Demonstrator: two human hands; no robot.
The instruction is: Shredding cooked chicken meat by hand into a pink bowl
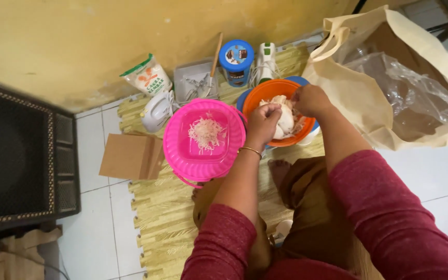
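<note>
Head view: both hands work over the orange bowl [270, 93] on the woven mat [167, 218]. The left hand [262, 123] and the right hand [311, 100] each pinch the pale cooked meat [284, 120] inside it. Just left of this bowl sits a pink container [203, 140] with shredded meat [206, 132]. Behind the bowl stand a blue can [236, 61] and a metal tray [195, 83]; right of it lies a beige bag [390, 78].
</note>
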